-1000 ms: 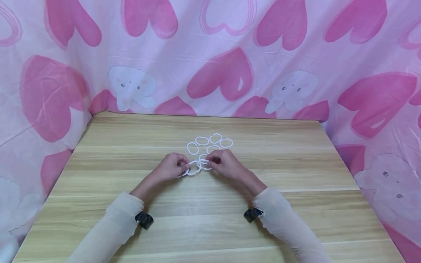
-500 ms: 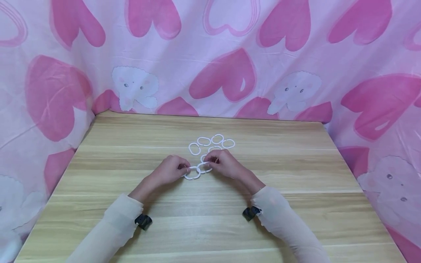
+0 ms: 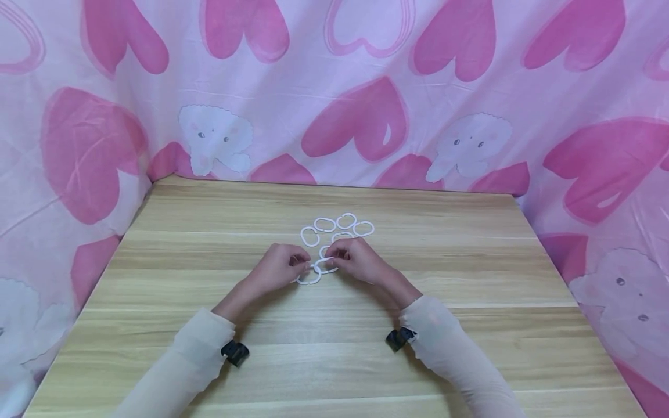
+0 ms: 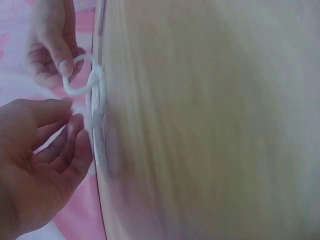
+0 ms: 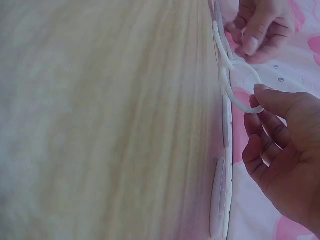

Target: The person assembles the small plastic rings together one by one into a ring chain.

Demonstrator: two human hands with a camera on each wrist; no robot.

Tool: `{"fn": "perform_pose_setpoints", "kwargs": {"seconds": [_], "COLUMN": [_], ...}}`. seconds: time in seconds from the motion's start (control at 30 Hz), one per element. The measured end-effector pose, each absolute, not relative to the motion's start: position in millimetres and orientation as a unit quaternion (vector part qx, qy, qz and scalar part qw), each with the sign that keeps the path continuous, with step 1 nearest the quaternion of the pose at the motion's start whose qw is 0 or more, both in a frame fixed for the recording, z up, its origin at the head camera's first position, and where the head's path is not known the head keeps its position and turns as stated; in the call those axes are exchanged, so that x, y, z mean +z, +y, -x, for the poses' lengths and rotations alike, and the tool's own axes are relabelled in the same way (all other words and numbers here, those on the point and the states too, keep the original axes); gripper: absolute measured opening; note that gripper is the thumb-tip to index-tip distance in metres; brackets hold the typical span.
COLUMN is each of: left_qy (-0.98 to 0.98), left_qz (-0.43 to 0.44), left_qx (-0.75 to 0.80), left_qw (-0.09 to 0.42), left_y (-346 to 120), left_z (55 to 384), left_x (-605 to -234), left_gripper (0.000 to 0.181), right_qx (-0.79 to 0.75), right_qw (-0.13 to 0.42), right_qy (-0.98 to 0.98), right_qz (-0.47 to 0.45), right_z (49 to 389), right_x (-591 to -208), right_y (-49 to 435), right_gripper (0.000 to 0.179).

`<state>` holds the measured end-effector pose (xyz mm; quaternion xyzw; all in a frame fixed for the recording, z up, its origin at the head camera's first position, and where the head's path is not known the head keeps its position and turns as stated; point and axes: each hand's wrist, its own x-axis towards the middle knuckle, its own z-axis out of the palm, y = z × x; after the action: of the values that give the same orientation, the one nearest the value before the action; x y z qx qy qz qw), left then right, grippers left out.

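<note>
My right hand [image 3: 362,262] pinches a white oval plastic link ring [image 5: 239,105] between thumb and forefinger, lifting it at a tilt off the wooden table. That ring passes through a second white ring [image 3: 309,283], which lies to its left on the table. Just above this second ring, my left hand [image 3: 282,267] hovers with relaxed fingers. In the left wrist view a gap shows between its thumb and fingertips, with nothing pinched there. Beyond the right fingertips another white ring [image 3: 322,249] is partly hidden, and whether it is linked I cannot tell.
Several white rings lie farther back on the table, among them a left one [image 3: 302,237], a right one [image 3: 373,230] and one partly behind the right hand [image 3: 342,234]. A pink heart-patterned curtain [image 3: 282,110] hangs along the back and sides of the wooden table [image 3: 334,360].
The two linked rings have been lowered towards me and the left one now lies on the table. My left hand has let go of it and shifted slightly right. The right hand keeps its pinch.
</note>
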<state>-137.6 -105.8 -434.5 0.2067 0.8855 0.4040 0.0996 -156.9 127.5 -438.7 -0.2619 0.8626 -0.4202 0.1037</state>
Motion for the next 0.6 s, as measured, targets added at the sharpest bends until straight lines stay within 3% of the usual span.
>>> {"fn": "perform_pose_setpoints", "kwargs": {"seconds": [0.6], "left_qy": [0.867], "left_qz": [-0.214], "left_qx": [0.438], "left_qw": [0.107], "left_y": [-91], "left_z": [142], "left_x": [-442], "left_gripper": [0.011], "right_qx": [-0.415], "right_qw": [0.106], "right_qy": [0.863], "right_qz": [0.269], "right_z": [158], "right_x": [-438], "right_y": [127], "right_gripper": [0.011]}}
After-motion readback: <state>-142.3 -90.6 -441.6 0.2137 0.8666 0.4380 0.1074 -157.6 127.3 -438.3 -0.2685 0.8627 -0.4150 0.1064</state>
